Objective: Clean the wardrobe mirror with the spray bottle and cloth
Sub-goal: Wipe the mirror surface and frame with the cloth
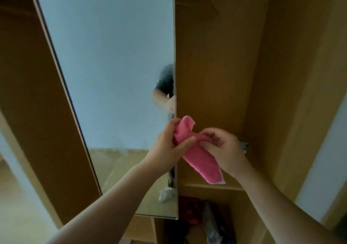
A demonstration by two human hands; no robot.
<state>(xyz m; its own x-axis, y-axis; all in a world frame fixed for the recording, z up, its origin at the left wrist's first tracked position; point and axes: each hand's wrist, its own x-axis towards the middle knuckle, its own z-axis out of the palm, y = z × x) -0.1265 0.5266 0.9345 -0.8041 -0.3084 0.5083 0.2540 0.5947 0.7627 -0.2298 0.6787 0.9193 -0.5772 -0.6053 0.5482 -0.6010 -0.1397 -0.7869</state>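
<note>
- Both forearms come in from the bottom edge, roughly 7 and 5 o'clock, converging just below and right of frame centre.
- Left hand (169, 146): fingers closed around the upper end of the pink cloth (199, 155), thumb pressed across its front.
- Right hand (223, 148): fingers curled in, pinching the cloth's middle from the 3 o'clock side. The two hands nearly touch, with only cloth between them.
- Cloth: pink with a pale stitched edge, bunched into a long strip. Top tip sticks up past the left hand's fingers toward 12 o'clock; free tail hangs toward 5 o'clock below the right hand. It's held in the air, in front of the mirror's right edge; can't tell if it touches the glass.
- Spray bottle: can't pick it out. A small grey object (244, 145) sits just past the right hand at 3 o'clock, too blurred to identify.
- Lower compartment (208, 223) at 6 o'clock: dark red and patterned fabric items, blurry.
- Wooden shelf (212, 186) runs just under the cloth's tail.
- Mirror (105, 74) fills the 9-to-12 o'clock area on a wardrobe door; glass looks hazy. It reflects a pale wall, floor, and part of the person at its right edge.
- Open wardrobe interior (216, 65) beyond at 1 o'clock, plain brown panels.
</note>
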